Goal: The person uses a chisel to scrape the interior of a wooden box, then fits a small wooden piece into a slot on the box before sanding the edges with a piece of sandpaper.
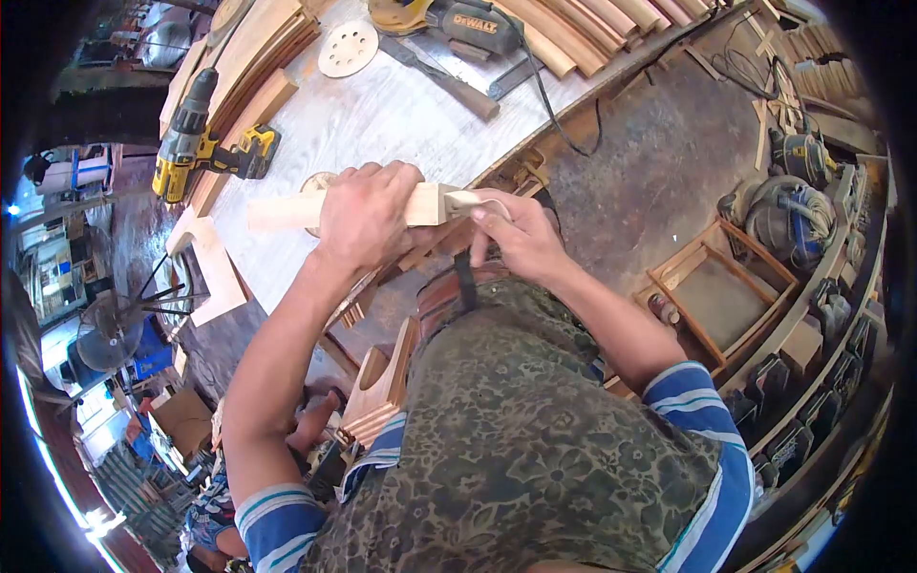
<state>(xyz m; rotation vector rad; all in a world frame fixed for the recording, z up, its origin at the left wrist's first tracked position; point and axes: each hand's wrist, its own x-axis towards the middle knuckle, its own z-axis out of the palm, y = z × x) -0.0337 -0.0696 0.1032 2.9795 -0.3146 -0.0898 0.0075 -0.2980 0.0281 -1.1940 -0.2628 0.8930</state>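
Observation:
My left hand (368, 215) is wrapped over a pale wooden block (428, 204), which lies crosswise over the near edge of the white-topped workbench (315, 119). At the block's right end, which has a notched or shaped face, my right hand (521, 234) pinches a thin, curled sheet (497, 206) that looks like sandpaper. Its fingers partly hide the sheet and the block's end. Just behind my left hand a round sanding disc (318, 181) shows in part. A yellow-and-black cordless drill (196, 143) lies on the bench to the left.
A perforated sanding disc (349, 50), a chisel-like tool (444, 78) and a corded DeWalt power tool (468, 24) lie farther back, near stacked wooden strips (583, 29). A U-shaped wooden cutout (210, 272) is at left. On the floor at right stands a wooden frame (721, 296).

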